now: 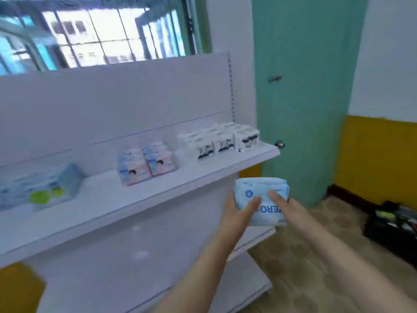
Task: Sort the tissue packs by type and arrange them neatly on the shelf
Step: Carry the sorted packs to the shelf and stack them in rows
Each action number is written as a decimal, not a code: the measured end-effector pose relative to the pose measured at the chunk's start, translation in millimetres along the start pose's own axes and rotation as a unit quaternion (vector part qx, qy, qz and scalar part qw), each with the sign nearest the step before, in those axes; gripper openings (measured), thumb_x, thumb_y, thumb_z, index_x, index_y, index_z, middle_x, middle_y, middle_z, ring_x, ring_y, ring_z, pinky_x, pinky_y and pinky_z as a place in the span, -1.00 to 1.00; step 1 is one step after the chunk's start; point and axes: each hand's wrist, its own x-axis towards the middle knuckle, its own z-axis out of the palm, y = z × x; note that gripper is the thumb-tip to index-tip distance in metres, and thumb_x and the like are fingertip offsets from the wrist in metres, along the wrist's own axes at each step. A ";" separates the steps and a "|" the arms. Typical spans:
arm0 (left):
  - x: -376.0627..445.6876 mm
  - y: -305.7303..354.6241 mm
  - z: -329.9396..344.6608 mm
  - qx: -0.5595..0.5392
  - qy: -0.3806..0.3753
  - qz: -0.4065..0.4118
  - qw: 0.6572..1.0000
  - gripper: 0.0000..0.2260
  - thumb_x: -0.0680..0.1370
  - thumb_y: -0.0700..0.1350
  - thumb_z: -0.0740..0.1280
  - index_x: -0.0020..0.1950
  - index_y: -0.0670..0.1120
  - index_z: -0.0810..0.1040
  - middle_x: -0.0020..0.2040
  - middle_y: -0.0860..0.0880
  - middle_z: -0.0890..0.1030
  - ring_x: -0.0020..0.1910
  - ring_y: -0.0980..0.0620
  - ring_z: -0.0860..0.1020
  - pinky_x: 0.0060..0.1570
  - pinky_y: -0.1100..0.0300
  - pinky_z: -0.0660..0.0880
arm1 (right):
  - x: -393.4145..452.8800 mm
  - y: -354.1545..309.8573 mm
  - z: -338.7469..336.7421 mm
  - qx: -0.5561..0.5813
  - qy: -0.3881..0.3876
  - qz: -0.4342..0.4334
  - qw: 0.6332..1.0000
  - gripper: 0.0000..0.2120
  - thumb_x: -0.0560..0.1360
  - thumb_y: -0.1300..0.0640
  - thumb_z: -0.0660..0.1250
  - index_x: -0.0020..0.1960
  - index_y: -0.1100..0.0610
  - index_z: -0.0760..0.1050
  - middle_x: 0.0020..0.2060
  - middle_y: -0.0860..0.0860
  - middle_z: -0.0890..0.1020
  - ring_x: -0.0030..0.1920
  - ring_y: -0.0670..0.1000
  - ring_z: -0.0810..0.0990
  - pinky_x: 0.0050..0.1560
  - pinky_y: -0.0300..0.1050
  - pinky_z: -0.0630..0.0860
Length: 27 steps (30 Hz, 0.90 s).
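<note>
Both hands, left (237, 211) & right (284, 205), pinch a pale-blue tissue pack (262, 199) just in front of the white shelf (135, 199), thumbs on top.

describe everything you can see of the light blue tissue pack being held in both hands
The light blue tissue pack is a soft, plastic-wrapped block with a round blue logo near its left end and large blue letters, seen upside down and partly covered by fingers. It is held in the air, in front of and below the white shelf's edge, touching no shelf. The left hand grips its left end, and the right hand grips its right side. It looks slightly squashed and is blurred.
</note>
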 end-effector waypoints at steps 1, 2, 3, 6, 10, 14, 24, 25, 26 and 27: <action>-13.4 3.4 -31.3 0.001 0.028 0.003 1.000 -0.71 0.53 -0.05 0.44 0.22 -0.06 0.57 0.08 -0.05 0.70 0.03 0.00 0.69 0.02 0.10 0.63 | -6.8 -9.4 28.7 -0.002 -0.035 -0.008 0.999 -0.75 0.60 -0.02 0.26 0.15 0.12 0.56 -0.19 -0.02 0.68 -0.26 -0.07 0.64 -0.35 -0.25 0.53; -26.5 8.7 -63.5 0.001 0.056 0.007 0.998 -0.71 0.54 -0.04 0.44 0.23 -0.05 0.56 0.09 -0.03 0.70 0.05 0.00 0.68 0.04 0.10 0.62 | -12.5 -19.1 59.1 0.001 -0.065 -0.020 0.998 -0.78 0.59 -0.02 0.28 0.13 0.08 0.54 -0.22 -0.07 0.70 -0.29 -0.09 0.66 -0.37 -0.26 0.54; -38.3 12.4 -96.6 0.002 0.087 0.008 0.996 -0.73 0.54 -0.04 0.44 0.22 -0.03 0.55 0.09 -0.02 0.70 0.05 0.02 0.68 0.06 0.10 0.62 | -19.4 -29.4 89.9 0.001 -0.088 -0.034 0.996 -0.81 0.57 -0.04 0.30 0.11 0.03 0.53 -0.24 -0.12 0.70 -0.29 -0.12 0.67 -0.32 -0.23 0.57; -71.2 22.5 -192.1 0.003 0.156 0.024 0.988 -0.71 0.53 0.00 0.45 0.21 -0.01 0.55 0.10 -0.02 0.70 0.06 0.00 0.68 0.14 -0.05 0.60 | -34.5 -54.8 180.8 -0.014 -0.170 -0.062 0.983 -0.73 0.54 -0.04 0.36 0.21 -0.05 0.49 -0.04 -0.09 0.70 -0.06 -0.06 0.68 -0.02 -0.02 0.63; -112.6 33.8 -313.5 0.032 0.238 0.047 0.970 -0.56 0.40 0.12 0.49 0.22 0.02 0.55 0.10 -0.03 0.69 0.08 -0.04 0.67 0.11 -0.06 0.61 | -49.3 -75.0 300.9 -0.029 -0.257 -0.092 0.962 -0.57 0.46 0.04 0.47 0.30 -0.04 0.46 0.07 -0.06 0.69 0.03 -0.01 0.69 0.06 0.06 0.63; -149.6 42.7 -432.3 0.091 0.237 0.034 0.967 -0.43 0.38 0.16 0.54 0.33 0.06 0.47 0.17 0.03 0.66 0.14 0.03 0.65 0.15 -0.04 0.60 | -59.8 -87.8 417.7 -0.029 -0.303 -0.130 0.944 -0.59 0.46 0.03 0.47 0.27 -0.09 0.47 0.10 -0.09 0.67 0.06 -0.02 0.67 0.02 0.07 0.65; -190.1 44.4 -641.5 0.165 0.300 0.009 0.939 -0.48 0.41 -0.01 0.56 0.31 0.01 0.48 0.14 0.05 0.66 0.05 0.16 0.66 -0.03 0.20 0.63 | -62.8 -107.5 624.6 -0.046 -0.365 -0.186 0.911 -0.46 0.44 -0.08 0.48 0.36 -0.09 0.39 0.21 -0.16 0.59 0.11 -0.17 0.62 -0.04 -0.28 0.60; -186.0 40.7 -656.3 0.160 0.306 0.002 0.939 -0.47 0.40 0.00 0.57 0.31 0.01 0.47 0.15 0.03 0.66 0.06 0.12 0.66 -0.01 0.13 0.65 | -55.1 -111.1 634.9 -0.051 -0.361 -0.195 0.910 -0.45 0.45 -0.09 0.46 0.38 -0.08 0.36 0.23 -0.16 0.56 0.13 -0.18 0.60 -0.06 -0.34 0.56; -180.5 36.9 -669.2 0.157 0.310 -0.006 0.938 -0.45 0.39 0.01 0.57 0.31 0.01 0.46 0.16 0.02 0.66 0.08 0.09 0.66 0.00 0.07 0.65 | -45.8 -113.9 643.3 -0.069 -0.347 -0.210 0.911 -0.44 0.47 -0.11 0.43 0.40 -0.07 0.33 0.25 -0.15 0.53 0.15 -0.17 0.57 -0.05 -0.37 0.53; -173.7 32.5 -682.1 0.158 0.315 -0.013 0.936 -0.44 0.38 0.03 0.57 0.32 0.02 0.45 0.17 0.03 0.66 0.09 0.08 0.66 0.01 0.04 0.65 | -33.9 -115.1 650.1 -0.095 -0.322 -0.234 0.912 -0.42 0.48 -0.13 0.40 0.43 -0.04 0.31 0.27 -0.13 0.50 0.19 -0.15 0.53 0.02 -0.37 0.49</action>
